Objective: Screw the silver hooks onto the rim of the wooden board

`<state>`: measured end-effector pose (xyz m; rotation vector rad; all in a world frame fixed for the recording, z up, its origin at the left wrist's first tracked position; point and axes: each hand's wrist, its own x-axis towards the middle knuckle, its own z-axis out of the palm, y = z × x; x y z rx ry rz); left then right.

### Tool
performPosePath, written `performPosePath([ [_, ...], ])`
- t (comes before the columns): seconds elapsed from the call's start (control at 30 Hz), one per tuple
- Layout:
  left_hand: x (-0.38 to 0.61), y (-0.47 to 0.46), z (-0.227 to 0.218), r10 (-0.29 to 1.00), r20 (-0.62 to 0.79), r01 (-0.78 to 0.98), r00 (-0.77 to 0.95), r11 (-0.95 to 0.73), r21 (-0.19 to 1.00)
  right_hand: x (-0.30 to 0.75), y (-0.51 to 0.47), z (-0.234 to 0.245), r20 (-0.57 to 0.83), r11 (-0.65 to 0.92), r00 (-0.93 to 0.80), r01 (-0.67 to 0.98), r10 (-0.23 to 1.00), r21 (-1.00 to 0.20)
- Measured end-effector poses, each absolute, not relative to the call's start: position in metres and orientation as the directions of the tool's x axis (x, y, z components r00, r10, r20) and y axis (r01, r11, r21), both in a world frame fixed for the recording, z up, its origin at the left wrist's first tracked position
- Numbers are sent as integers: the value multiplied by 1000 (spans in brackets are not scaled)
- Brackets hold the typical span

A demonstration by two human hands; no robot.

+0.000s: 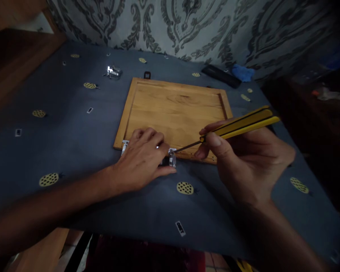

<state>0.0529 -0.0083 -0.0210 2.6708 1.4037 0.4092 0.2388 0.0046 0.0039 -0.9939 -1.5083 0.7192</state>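
A framed wooden panel (175,109) lies flat on the blue cloth. My left hand (143,158) rests over its near edge, fingers curled down on a shiny metal fitting (172,158) whose ends stick out on both sides. Most of the fitting is hidden under that hand, so its kind is unclear. In my right hand (243,162) is a yellow-and-black-handled screwdriver (240,122), gripped between thumb and fingers. Its thin shaft slants down to the left, and the tip meets or nearly meets the right end of the fitting.
Blue cloth with pineapple prints (82,196) covers the table. Toward the back left sits another shiny metal piece (113,71). A small dark frame-shaped piece (147,74) lies behind the panel. At the back right are a black oblong case (221,75) and a crumpled blue cloth (243,72).
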Motion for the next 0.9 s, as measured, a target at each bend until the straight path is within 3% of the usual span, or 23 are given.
performPosePath([
  [0.33, 53, -8, -21, 817, 193, 793, 544, -575, 202, 239, 5, 2, 466, 470, -69, 206, 882, -859],
  [0.9, 53, -8, -22, 816, 194, 795, 544, -576, 193, 238, 6, 7, 353, 366, -100, 196, 930, -910],
])
